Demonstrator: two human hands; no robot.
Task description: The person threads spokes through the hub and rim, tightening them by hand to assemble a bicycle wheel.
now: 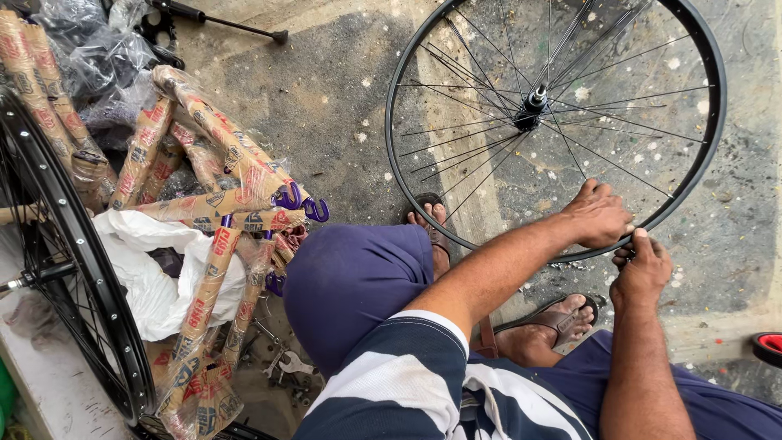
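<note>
Both hands meet at the near edge of the bike wheel (707,155) (standing upright on the concrete), left hand (599,213) gripping the rim, right hand (643,267) pinching just beside it.

A black spoked bicycle wheel (555,122) without a tyre fills the upper right of the frame, standing nearly upright on the grey, paint-flecked concrete with its rim tilted slightly toward the viewer. Thin metal spokes run from the narrow black rim to a small silver-and-black hub near the wheel's middle. The lowest part of the rim, at centre right of the frame, is gripped from above and pinched from below.
</note>
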